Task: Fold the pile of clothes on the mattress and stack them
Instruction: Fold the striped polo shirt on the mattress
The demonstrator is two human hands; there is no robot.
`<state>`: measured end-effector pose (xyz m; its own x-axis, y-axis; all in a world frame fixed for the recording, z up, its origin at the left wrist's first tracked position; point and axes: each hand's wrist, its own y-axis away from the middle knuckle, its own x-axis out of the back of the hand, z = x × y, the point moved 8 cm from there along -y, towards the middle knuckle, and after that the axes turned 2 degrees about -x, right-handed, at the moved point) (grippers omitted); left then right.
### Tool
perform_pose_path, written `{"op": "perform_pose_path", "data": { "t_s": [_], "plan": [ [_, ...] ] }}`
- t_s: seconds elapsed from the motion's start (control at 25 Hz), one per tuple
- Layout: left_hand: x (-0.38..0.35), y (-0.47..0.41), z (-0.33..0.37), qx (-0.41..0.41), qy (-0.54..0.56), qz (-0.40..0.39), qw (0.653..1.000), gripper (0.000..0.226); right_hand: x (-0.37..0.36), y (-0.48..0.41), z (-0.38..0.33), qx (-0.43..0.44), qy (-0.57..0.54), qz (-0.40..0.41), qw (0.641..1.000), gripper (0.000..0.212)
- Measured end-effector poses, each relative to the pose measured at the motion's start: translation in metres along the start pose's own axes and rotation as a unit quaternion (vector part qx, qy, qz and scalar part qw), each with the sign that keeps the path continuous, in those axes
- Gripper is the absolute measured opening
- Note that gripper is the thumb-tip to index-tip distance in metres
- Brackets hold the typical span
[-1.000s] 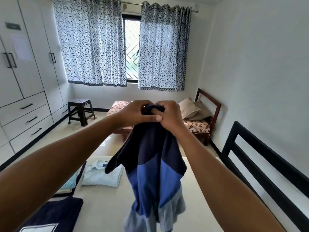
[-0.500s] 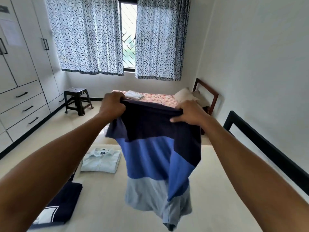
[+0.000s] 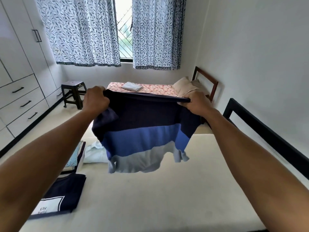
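Note:
A striped shirt (image 3: 142,131) in navy, blue and pale grey bands hangs spread in the air above the cream mattress (image 3: 150,198). My left hand (image 3: 96,99) grips its top left corner and my right hand (image 3: 197,102) grips its top right corner, arms stretched forward. On the mattress at the left lie a folded navy shirt with a white printed patch (image 3: 61,196), a folded pale shirt (image 3: 94,153) partly hidden behind the hanging one, and a light blue patterned garment (image 3: 74,154) at the mattress edge.
A black bed frame rail (image 3: 267,136) runs along the right side. Beyond the mattress stand a second bed with a floral sheet (image 3: 150,88) and a dark stool (image 3: 72,93). A white wardrobe with drawers (image 3: 20,94) lines the left wall.
My hands have moved apart from a bunched grip, pulling the striped shirt out wide and flat. The view has tilted down toward the mattress.

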<state>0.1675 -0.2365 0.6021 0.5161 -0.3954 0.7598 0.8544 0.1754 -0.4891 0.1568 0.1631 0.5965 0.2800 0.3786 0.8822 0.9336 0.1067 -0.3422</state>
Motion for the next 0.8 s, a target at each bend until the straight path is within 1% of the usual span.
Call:
{"op": "perform_pose_path", "data": {
  "t_s": [0.08,0.16,0.2,0.24,0.28,0.32,0.36,0.4,0.44,0.48,0.56,0.6,0.64,0.68,0.76,0.8],
  "plan": [
    [0.004,-0.002,-0.009,-0.003,0.002,-0.003,1.000,0.020,0.001,-0.003,-0.001,0.000,-0.031,-0.033,0.999,0.034],
    [0.004,-0.006,-0.018,0.002,-0.003,-0.013,1.000,0.015,0.009,-0.008,-0.002,-0.011,-0.065,-0.031,0.997,0.033],
    [-0.001,-0.007,-0.023,0.013,0.016,-0.040,0.999,0.014,0.013,-0.010,-0.001,-0.030,-0.075,-0.017,0.997,0.030],
    [-0.011,-0.005,-0.025,0.034,0.063,-0.094,0.993,0.015,0.014,-0.013,0.001,-0.056,-0.078,0.006,0.995,0.028],
    [-0.025,0.001,-0.024,0.062,0.132,-0.167,0.975,0.016,0.012,-0.015,0.005,-0.095,-0.095,0.020,0.991,0.028],
    [-0.037,0.013,-0.016,0.087,0.207,-0.235,0.946,0.018,0.002,-0.016,0.009,-0.138,-0.143,0.015,0.980,0.030],
    [-0.047,0.024,-0.002,0.104,0.275,-0.280,0.914,0.018,-0.013,-0.014,0.006,-0.166,-0.222,-0.013,0.961,0.035],
    [-0.053,0.032,0.014,0.112,0.336,-0.293,0.888,0.016,-0.031,-0.009,-0.003,-0.181,-0.306,-0.060,0.933,0.044],
    [-0.058,0.037,0.029,0.117,0.387,-0.282,0.870,0.015,-0.047,-0.001,-0.020,-0.175,-0.369,-0.105,0.907,0.055],
    [-0.062,0.038,0.041,0.124,0.425,-0.249,0.862,0.021,-0.061,0.007,-0.039,-0.148,-0.403,-0.140,0.892,0.063],
    [-0.066,0.037,0.055,0.153,0.454,-0.158,0.863,0.035,-0.075,0.029,-0.079,-0.101,-0.400,-0.189,0.891,0.068],
    [-0.067,0.039,0.062,0.169,0.467,-0.135,0.858,0.035,-0.082,0.037,-0.094,-0.081,-0.389,-0.214,0.892,0.069],
    [-0.069,0.041,0.070,0.180,0.478,-0.131,0.850,0.033,-0.085,0.044,-0.107,-0.060,-0.376,-0.229,0.896,0.067],
    [-0.071,0.043,0.079,0.182,0.481,-0.139,0.846,0.031,-0.083,0.046,-0.118,-0.034,-0.357,-0.229,0.905,0.061],
    [-0.074,0.048,0.096,0.178,0.478,-0.169,0.843,0.027,-0.075,0.039,-0.125,0.006,-0.278,-0.192,0.941,0.045],
    [-0.073,0.050,0.103,0.173,0.487,-0.186,0.836,0.025,-0.068,0.033,-0.124,0.016,-0.222,-0.159,0.962,0.039]
  ]
}}
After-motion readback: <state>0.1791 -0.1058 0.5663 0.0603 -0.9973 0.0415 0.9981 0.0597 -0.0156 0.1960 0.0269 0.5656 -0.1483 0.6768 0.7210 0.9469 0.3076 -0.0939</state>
